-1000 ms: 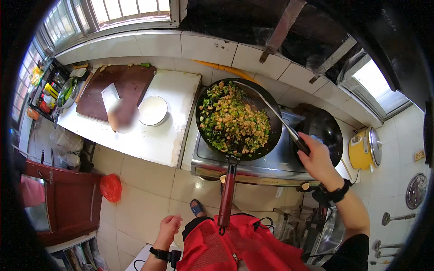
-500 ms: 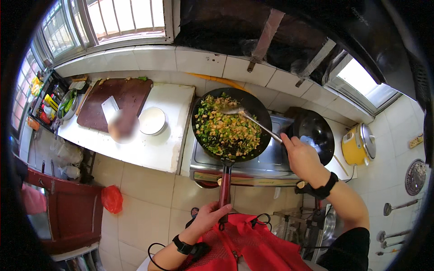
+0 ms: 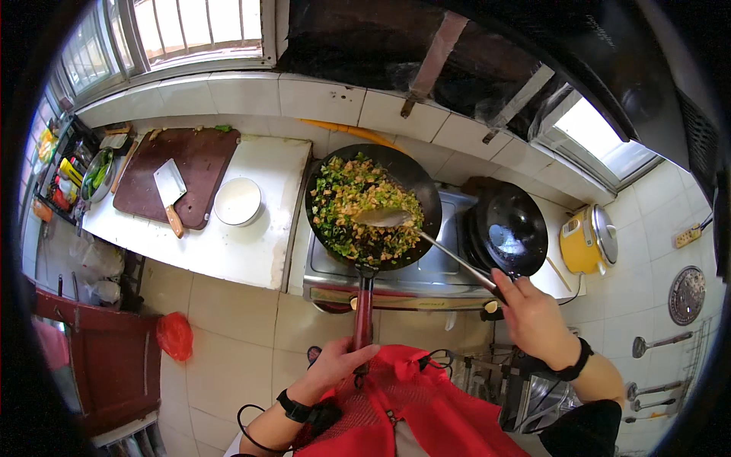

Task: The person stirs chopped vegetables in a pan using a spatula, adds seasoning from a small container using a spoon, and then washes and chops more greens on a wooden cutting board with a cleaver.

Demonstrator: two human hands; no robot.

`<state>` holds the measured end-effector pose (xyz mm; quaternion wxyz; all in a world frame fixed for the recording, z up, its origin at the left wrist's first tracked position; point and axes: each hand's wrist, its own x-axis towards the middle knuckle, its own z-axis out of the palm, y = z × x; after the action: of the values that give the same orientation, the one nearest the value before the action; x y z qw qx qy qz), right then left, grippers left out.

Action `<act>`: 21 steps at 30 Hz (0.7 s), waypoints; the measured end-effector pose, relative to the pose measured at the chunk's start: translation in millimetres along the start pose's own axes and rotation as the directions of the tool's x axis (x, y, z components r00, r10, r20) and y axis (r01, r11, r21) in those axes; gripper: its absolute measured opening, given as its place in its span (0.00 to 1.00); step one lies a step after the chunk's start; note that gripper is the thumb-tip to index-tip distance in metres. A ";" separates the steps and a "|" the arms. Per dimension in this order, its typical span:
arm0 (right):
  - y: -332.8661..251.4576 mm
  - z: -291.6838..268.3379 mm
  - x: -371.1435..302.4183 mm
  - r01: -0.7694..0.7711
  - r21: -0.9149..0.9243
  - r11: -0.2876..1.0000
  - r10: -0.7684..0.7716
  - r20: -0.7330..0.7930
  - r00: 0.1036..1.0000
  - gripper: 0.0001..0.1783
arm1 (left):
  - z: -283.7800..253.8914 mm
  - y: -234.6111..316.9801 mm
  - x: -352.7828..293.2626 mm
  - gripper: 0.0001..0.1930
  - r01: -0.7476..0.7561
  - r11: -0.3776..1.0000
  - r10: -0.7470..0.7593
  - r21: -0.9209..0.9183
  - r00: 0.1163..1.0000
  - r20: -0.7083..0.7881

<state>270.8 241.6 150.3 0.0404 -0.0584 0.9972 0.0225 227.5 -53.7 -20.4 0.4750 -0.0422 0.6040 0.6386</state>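
While our left hand (image 3: pixel 341 364) closes around the lower end of the red pan handle (image 3: pixel 363 320), our right hand (image 3: pixel 533 320) is clenched on the long metal handle of a spatula (image 3: pixel 392 219), whose blade lies on the food. Both grips sit close to our body, above a red garment (image 3: pixel 426 407). Just beyond, the frying pan (image 3: pixel 373 206) sits on the stove (image 3: pixel 449 270), filled with a chopped mix of green and pale yellow pieces (image 3: pixel 365 206). We judge that we are in the middle of stirring; the next move calls for steadying the pan with the left hand as the blade pushes under the food and turns it, without spilling over the rim.

To the right stands a second, dark wok (image 3: pixel 509 228), and past it a yellow cooker (image 3: pixel 582 240). To the left, on the white counter (image 3: pixel 228 251), we see a white bowl (image 3: pixel 237 202) beside a dark cutting board (image 3: pixel 194 164) bearing a cleaver (image 3: pixel 169 190). Farthest off, the tiled wall (image 3: pixel 251 95) and a window (image 3: pixel 198 23).
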 end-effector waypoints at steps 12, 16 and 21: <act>2.0 85.3 5.1 -0.153 0.218 0.964 0.196 -0.186 0.963 0.32 | -25.7 -32.4 -11.7 0.22 -0.117 0.992 0.114 -0.044 0.992 -0.050; -15.3 128.0 28.3 -0.273 0.197 0.942 0.309 -0.186 0.933 0.32 | -62.7 -47.1 -23.9 0.23 0.048 0.977 -0.088 -0.206 0.978 -0.191; -2.8 195.0 49.7 -0.157 0.429 0.890 0.259 -0.191 0.947 0.34 | -116.7 -44.9 -51.1 0.17 -0.086 0.797 -0.100 -0.598 0.957 -0.272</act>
<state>237.1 242.7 -48.2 -0.0734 0.0570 0.9775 -0.1893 224.2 -185.0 -52.4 0.3453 -0.2867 0.4314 0.7826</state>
